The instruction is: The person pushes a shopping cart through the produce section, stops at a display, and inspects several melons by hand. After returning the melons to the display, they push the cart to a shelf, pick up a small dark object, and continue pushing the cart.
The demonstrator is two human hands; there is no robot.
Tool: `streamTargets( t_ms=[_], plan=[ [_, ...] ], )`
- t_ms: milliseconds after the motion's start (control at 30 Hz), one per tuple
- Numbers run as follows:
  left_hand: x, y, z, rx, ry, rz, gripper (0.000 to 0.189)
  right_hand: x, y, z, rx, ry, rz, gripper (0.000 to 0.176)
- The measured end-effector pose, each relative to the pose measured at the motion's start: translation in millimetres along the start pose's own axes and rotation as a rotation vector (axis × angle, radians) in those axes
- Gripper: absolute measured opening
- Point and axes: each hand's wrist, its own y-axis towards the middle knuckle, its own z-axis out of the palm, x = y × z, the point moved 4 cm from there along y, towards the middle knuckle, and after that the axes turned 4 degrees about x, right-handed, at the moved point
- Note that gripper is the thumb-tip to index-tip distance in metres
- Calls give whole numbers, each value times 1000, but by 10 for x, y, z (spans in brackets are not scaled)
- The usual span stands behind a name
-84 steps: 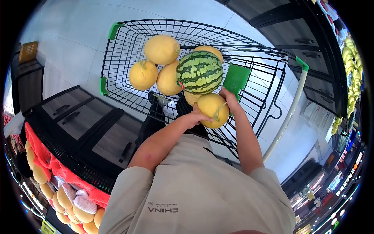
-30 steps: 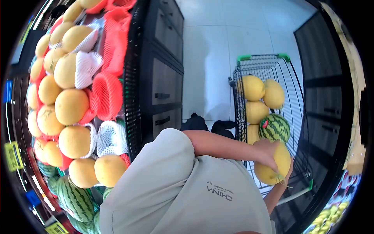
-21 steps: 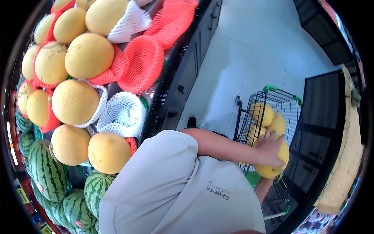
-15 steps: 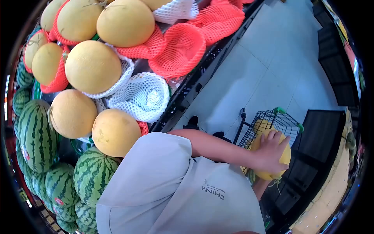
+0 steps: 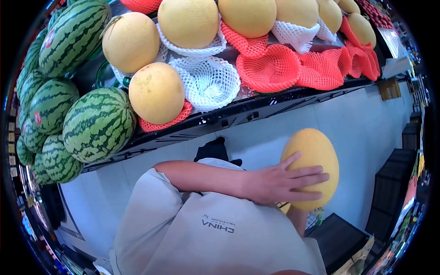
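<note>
A large yellow melon (image 5: 316,146) is held up in front of my body at the right. My left hand (image 5: 295,183) lies across its near side, fingers spread over the skin. Below the melon shows my right forearm (image 5: 299,221); the right hand itself is hidden under the fruit, which it appears to support. Part of a wire shopping cart (image 5: 314,219) peeks out beneath, mostly covered by the melon and my arm.
Ahead, a display stand (image 5: 215,112) carries round yellow melons (image 5: 156,93), an unfilled white foam net (image 5: 206,85) and red foam nets (image 5: 268,68). Striped watermelons (image 5: 100,124) are piled at the left. Black crates (image 5: 337,243) stand on the right.
The melon has come up from over the cart, nearer to me, with my left hand still on it. My view has turned, so the display now spreads across the top.
</note>
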Motion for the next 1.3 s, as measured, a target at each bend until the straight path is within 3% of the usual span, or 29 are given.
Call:
streamTargets(
  t_ms=[33, 67, 167, 267, 400, 533, 667, 700, 900, 1033, 1200, 1267, 1300],
  plan=[
    [26, -39, -22, -164, 332, 4, 60, 30, 108, 72, 36, -6, 35, 58],
    [48, -80, 3, -174, 349, -10, 60, 61, 212, 156, 66, -14, 65, 58],
    [139, -192, -190, -447, 531, -240, 51, 144, 545, 467, 151, -56, 151, 58],
    [292, -330, -399, -551, 569, -329, 50, 154, 889, 839, 224, -94, 225, 59],
    [544, -658, -621, -805, 612, -304, 52, 70, 1380, 1295, 283, -130, 308, 59],
    [727, -953, -844, -883, 653, -443, 55, -98, 1970, 1567, 335, -164, 365, 59],
    [779, -1116, -1053, -968, 647, -627, 77, -343, 2648, 1361, 307, -269, 442, 61],
    [802, -1159, -1081, -967, 663, -629, 94, -378, 2716, 1388, 326, -315, 448, 61],
    [901, -1174, -1200, -1039, 616, -975, 125, -551, 2608, 1792, 461, -617, 449, 62],
    [993, -1181, -1172, -1109, 594, -1060, 129, -611, 2701, 1819, 386, -946, 431, 66],
    [1073, -1270, -1127, -1140, 656, -1171, 113, -689, 2696, 1877, 283, -1015, 594, 67],
    [1121, -1261, -1163, -1084, 741, -1120, 109, -626, 2802, 1770, 285, -1370, 570, 68],
    [1120, -1228, -1166, -1036, 822, -1061, 105, -612, 2845, 1784, 312, -1371, 556, 64]
  ],
)
